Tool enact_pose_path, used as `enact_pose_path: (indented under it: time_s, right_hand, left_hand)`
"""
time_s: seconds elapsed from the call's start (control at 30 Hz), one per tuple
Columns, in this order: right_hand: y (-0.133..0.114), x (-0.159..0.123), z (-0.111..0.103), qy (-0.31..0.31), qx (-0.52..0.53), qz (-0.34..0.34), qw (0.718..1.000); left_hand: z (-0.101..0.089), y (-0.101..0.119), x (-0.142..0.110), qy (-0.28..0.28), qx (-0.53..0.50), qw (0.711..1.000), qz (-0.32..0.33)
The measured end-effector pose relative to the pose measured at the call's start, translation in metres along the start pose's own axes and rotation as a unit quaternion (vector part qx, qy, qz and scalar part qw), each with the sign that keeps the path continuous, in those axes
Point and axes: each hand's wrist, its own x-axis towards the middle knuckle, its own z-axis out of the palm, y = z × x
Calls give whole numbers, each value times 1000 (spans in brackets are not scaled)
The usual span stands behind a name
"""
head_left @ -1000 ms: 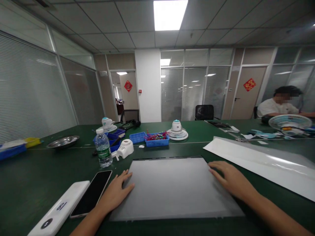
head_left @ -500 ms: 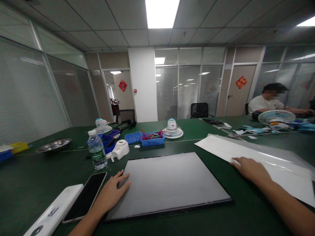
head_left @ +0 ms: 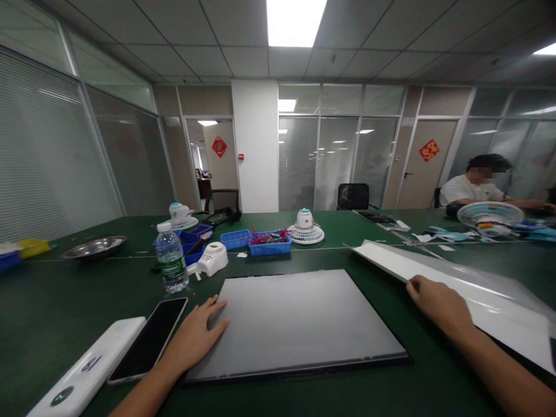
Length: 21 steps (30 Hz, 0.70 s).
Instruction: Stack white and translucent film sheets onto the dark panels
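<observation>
A flat grey panel (head_left: pixel 295 324) with a thin black frame lies on the green table in front of me. Against its left edge rests my left hand (head_left: pixel 195 333), fingers apart, the tips on its surface. My right hand (head_left: pixel 441 304) has its fingers closed on the near edge of a white sheet (head_left: pixel 499 307), whose near-left edge is slightly raised off the table. Over that white sheet lies a clear glossy film (head_left: pixel 482 272); I cannot tell whether the two are joined.
Left of the panel are a phone (head_left: pixel 150 339), a white power bank (head_left: pixel 87 365) and a water bottle (head_left: pixel 171 260). Farther back sit a white fan housing (head_left: pixel 212 259), blue trays (head_left: pixel 270 248), a small fan (head_left: pixel 305 227) and a metal dish (head_left: pixel 95 248). A person (head_left: pixel 469 188) sits at the far right.
My right hand has left the panel's right edge, moved right and taken hold of the white sheet, lifting its edge slightly. My left hand stays at the panel, which now sits slightly rotated.
</observation>
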Motion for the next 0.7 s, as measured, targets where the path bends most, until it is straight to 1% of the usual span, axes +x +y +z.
enact_pose_path:
  time_s: [0.13, 0.23, 0.33, 0.43, 0.5, 0.57, 0.63, 0.7]
  right_hand:
    - [-14, -6, -9, -20, -15, -19, 1000]
    - [-28, -13, -17, -22, -19, -41, 999]
    - [-49, -25, -25, -3, -43, -73, 996]
    - [-77, -42, -31, 15, -84, -125, 988]
    - [-97, -55, -33, 20, -85, -186, 979]
    - [-116, -71, -33, 26, -61, -278, 958]
    - [-135, -87, -32, 43, -27, -379, 924]
    - [-150, -103, -31, 76, 3, -462, 883]
  left_hand:
    - [0, -5, 0, 7, 0, 1000, 7]
    - [-2, -7, -2, 13, -2, 1000, 10]
    - [-4, -7, -4, 21, -6, 1000, 13]
    - [-6, -7, -6, 25, -13, 1000, 11]
    - [-6, -7, -8, 27, -17, 999, 8]
    - [-6, -7, -8, 29, -21, 999, 9]
    - [-6, -7, -8, 30, -23, 999, 13]
    - [-5, -8, -7, 29, -22, 999, 16]
